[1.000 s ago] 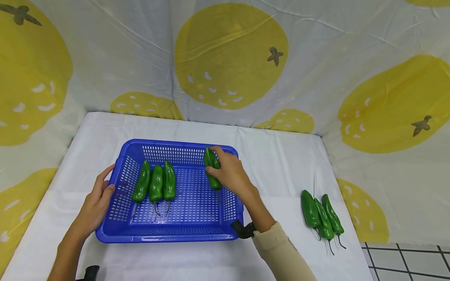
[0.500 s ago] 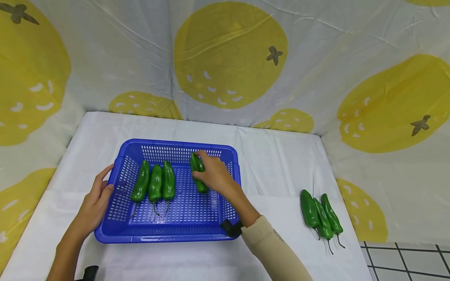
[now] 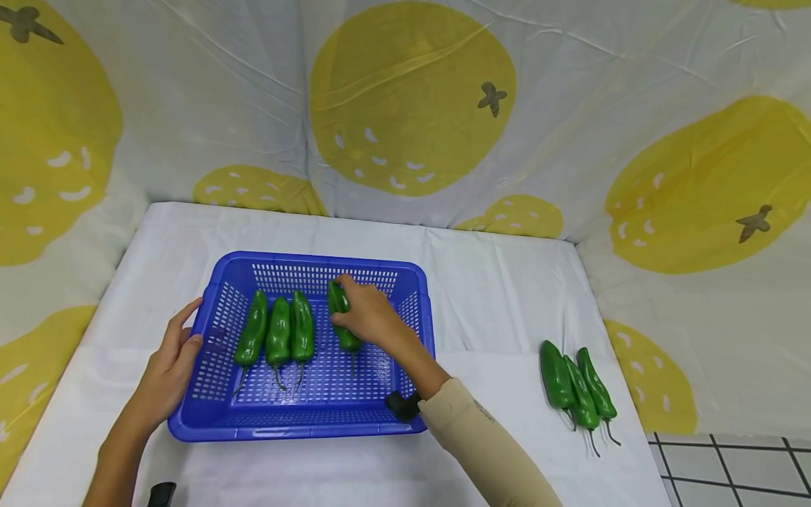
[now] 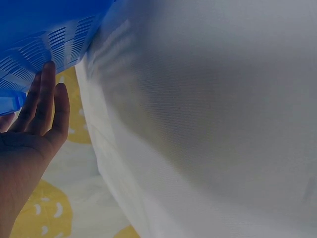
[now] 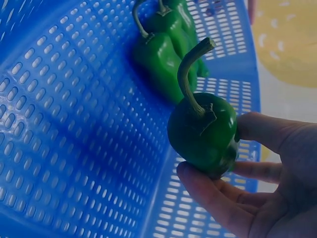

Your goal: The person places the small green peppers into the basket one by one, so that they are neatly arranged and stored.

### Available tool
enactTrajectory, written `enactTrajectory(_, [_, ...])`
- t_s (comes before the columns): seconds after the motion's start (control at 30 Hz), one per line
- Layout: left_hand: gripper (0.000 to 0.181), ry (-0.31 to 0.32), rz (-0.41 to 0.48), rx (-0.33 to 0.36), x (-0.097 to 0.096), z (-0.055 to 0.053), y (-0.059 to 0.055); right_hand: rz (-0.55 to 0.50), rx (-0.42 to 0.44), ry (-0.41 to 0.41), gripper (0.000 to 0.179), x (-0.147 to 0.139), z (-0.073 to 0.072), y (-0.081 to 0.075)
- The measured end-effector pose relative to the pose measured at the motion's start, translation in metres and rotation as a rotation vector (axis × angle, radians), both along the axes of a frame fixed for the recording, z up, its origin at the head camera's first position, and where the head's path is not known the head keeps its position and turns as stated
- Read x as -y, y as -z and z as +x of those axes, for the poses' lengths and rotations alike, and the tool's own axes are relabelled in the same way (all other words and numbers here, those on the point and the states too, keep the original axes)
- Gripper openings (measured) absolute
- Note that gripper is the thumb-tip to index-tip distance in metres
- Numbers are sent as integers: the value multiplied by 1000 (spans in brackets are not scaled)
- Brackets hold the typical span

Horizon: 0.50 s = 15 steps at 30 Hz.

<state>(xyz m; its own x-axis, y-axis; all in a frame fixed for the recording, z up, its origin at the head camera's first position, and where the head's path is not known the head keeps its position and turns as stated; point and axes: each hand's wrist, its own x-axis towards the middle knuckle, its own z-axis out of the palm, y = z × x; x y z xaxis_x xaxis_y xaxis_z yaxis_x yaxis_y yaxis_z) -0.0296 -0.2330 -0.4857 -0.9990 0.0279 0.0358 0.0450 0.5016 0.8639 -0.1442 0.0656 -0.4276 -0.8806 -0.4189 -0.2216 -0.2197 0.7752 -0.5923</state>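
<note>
A blue plastic basket (image 3: 323, 260) with slotted walls stands on the white-covered table. Inside its right half, my right hand (image 3: 370, 317) holds a green pepper (image 5: 200, 136) between thumb and fingers, the curved stem pointing away from the palm in the right wrist view. Three more green peppers, the middle one being this pepper (image 3: 279, 334), lie side by side in the basket's left half, stems toward me. Against the basket's outer left wall rests my left hand (image 3: 167, 373); its fingers (image 4: 47, 96) look nearly straight in the left wrist view.
Three green peppers (image 3: 583, 394) lie together on the white cloth (image 3: 488, 296), right of the basket. A patterned curtain (image 3: 570, 105) with yellow fruit rises behind and beside the table. Tiled floor (image 3: 716, 468) shows at the lower right.
My right hand has moved left inside the basket with its pepper, closer to the three lying there. The left hand has stayed at the basket's left side.
</note>
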Motion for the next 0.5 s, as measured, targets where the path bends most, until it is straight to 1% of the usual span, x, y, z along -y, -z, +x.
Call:
enactTrajectory(0.27, [59, -5, 3, 9, 1, 0, 0, 23, 32, -18, 61, 14, -3, 6])
enactTrajectory(0.5, [59, -3, -1, 18, 1, 0, 0, 87, 54, -26, 58, 26, -6, 21])
